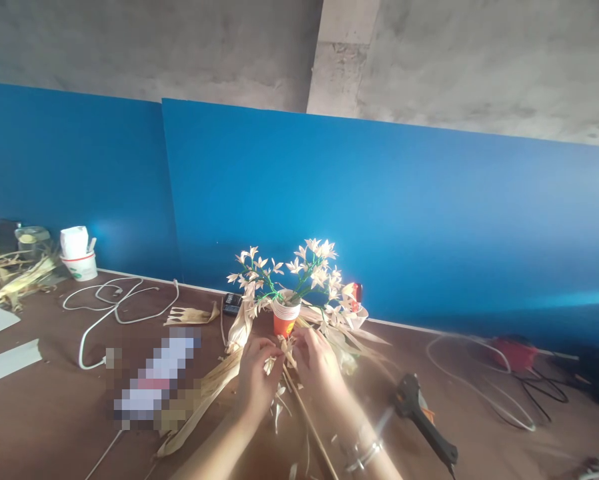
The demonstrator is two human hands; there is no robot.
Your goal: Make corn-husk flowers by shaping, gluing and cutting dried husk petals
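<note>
My left hand (257,373) is closed in a pinch, with small pale husk petals (269,365) showing at its fingers. Facing it, my right hand (319,360) has its fingertips closed on a small pale husk flower (286,347) between the two hands. A long thin stalk (307,417) runs from below the fingers toward the near edge; whether it joins the flower I cannot tell. Just beyond the hands stands a red and white paper cup (284,320) holding green wire stems with pale flowers (319,267). Loose petal scraps (278,410) lie beneath my hands.
Dried husks (209,380) lie left of my hands beside a blurred-out object (157,380). To the right rests a black glue gun (424,417). White cables (114,307), a white tub (79,260) and a husk pile (19,277) are at left. A blue partition (379,220) stands behind.
</note>
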